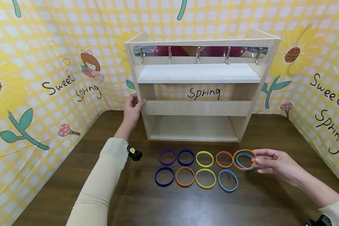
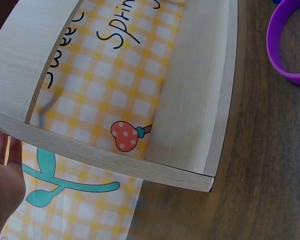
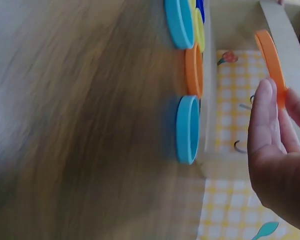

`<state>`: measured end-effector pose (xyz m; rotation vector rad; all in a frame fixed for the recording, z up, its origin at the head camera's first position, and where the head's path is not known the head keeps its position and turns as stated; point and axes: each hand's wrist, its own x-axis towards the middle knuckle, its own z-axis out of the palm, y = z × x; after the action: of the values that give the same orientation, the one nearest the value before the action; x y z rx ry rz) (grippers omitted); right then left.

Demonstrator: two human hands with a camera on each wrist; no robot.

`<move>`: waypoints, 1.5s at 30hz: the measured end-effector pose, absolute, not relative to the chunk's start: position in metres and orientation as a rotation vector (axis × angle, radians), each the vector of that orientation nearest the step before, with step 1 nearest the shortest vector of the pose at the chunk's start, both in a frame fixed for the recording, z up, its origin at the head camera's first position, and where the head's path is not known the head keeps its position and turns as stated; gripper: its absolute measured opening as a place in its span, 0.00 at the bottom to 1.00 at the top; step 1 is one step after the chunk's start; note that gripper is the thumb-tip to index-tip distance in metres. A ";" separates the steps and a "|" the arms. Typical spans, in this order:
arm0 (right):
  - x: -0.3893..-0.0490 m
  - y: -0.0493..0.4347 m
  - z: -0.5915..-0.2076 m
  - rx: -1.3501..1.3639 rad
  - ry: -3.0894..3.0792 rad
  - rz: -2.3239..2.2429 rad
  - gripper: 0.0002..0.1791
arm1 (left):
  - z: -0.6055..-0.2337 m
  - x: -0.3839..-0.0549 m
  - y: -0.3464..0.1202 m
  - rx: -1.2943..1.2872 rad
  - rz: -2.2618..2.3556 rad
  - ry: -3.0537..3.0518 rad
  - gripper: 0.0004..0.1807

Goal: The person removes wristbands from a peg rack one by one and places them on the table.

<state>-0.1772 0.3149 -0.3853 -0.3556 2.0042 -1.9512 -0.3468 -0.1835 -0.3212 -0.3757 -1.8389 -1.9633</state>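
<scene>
My left hand holds the left side panel of a pale wooden shelf rack, thumb at its front edge. In the left wrist view, only part of this hand shows beside the panel. My right hand pinches an orange silicone wristband between thumb and fingers, raised off the table in the right wrist view. Behind that band, seen from the head, a light blue wristband rests on the table. Left of it lie two rows of wristbands, among them another orange band and a second light blue one.
Several metal hooks line a shiny strip across the rack's top front. Purple, dark blue and yellow wristbands lie in front of the rack on the brown table. Yellow checked cloth surrounds the table's back and sides.
</scene>
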 end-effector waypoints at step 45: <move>-0.167 0.366 -0.431 -0.378 1.760 -1.759 0.15 | -0.310 -0.332 -0.181 -0.365 -1.944 -1.891 0.22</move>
<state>-0.1674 0.3658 -0.4308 -0.3775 1.7595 -1.7588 -0.3323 -0.1810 -0.3099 -0.3652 -1.8909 -1.9439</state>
